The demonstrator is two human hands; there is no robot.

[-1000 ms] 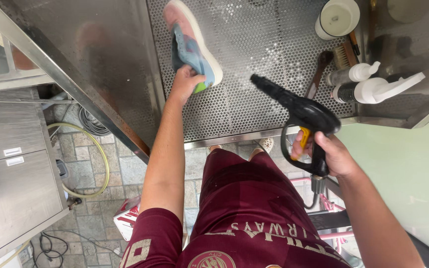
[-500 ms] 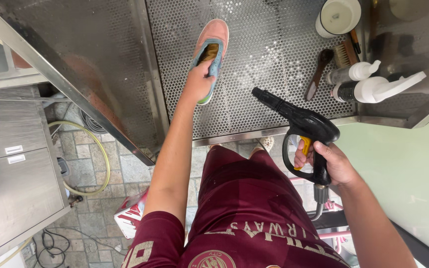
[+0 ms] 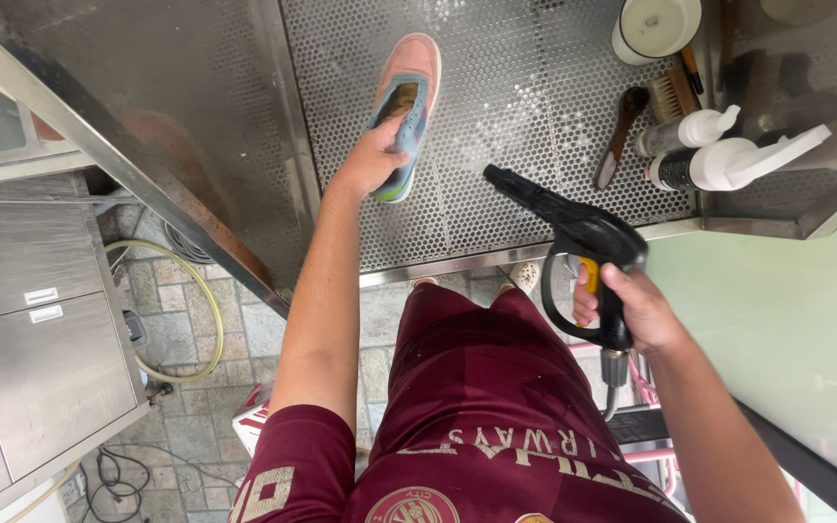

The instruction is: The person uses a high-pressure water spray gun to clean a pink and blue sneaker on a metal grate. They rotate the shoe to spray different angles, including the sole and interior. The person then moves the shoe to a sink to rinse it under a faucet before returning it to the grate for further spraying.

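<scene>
far left of the frame: grey steel cabinet drawers (image 3: pixel 31 358), with a yellow-green hose (image 3: pixel 207 291) looped on the stone-tile floor (image 3: pixel 196 426) beside them. above, a slanted stainless steel panel (image 3: pixel 147 107) runs from the upper left toward the centre.

centre: a perforated stainless steel wash tray (image 3: pixel 535 126) fills the upper middle. the left hand (image 3: pixel 372 160) is closed around the heel end of a pink, light-blue and green sneaker (image 3: pixel 407 102), opening turned up, toe toward the top edge. the shoe is over the tray; contact between them cannot be told.

right of centre: the right hand (image 3: pixel 636 312) is wrapped around the grip of a black pressure-washer spray gun with a yellow trigger (image 3: pixel 573 232). nozzle points up-left toward the sneaker, tip near it but apart.

upper right: a wooden-handled brush (image 3: pixel 622 131) lies on the tray, white pump bottles (image 3: pixel 719 155) just beside it, a white round tub (image 3: pixel 653 24) at the top edge.

bottom: maroon shirt and shorts (image 3: pixel 496 407) of the person.
</scene>
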